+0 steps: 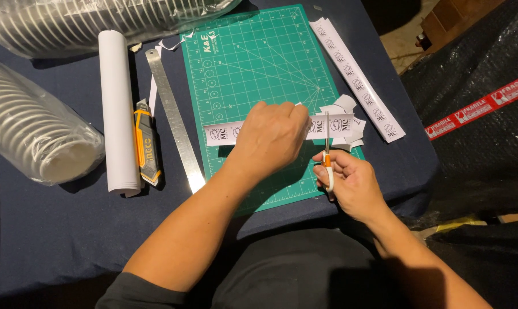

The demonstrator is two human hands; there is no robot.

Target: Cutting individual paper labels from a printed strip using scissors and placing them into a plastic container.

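Observation:
My left hand [270, 137] pinches a white printed paper strip [221, 133] and holds it flat across a green cutting mat [253, 57]. My right hand [350, 183] grips a pair of scissors [327, 151] with orange-and-white handles. The blades point away from me and straddle the strip just right of my left hand. Small cut paper pieces [347, 109] lie in a loose pile at the mat's right edge, behind the blades.
A second long printed strip [359, 80] lies right of the mat. Left of the mat are a steel ruler [173, 114], an orange utility knife [146, 143] and a rolled white sheet [117, 109]. Bagged stacks of white cups [30, 131] sit far left on the dark blue tablecloth [52, 240].

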